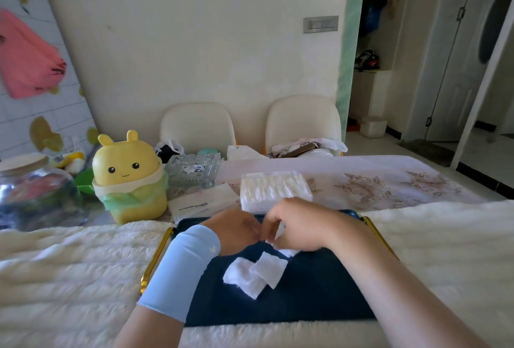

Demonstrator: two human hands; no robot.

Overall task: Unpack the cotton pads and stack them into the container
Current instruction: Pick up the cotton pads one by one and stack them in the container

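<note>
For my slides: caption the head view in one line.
Left hand and right hand pinch a pad over a navy tray with loose pads; pack behind.

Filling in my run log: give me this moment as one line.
right hand: pinches cotton pad over tray | left hand: at same pad, grip unclear | loose pads: on tray, overlapping | pack: behind tray

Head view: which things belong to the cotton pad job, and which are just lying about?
Job: pack of cotton pads; loose pads on the dark blue tray; held pad, pinched by the right hand, left hand at it, grip hidden.
Lying about: yellow bin; glass jar; glass dish; printed paper.
</note>
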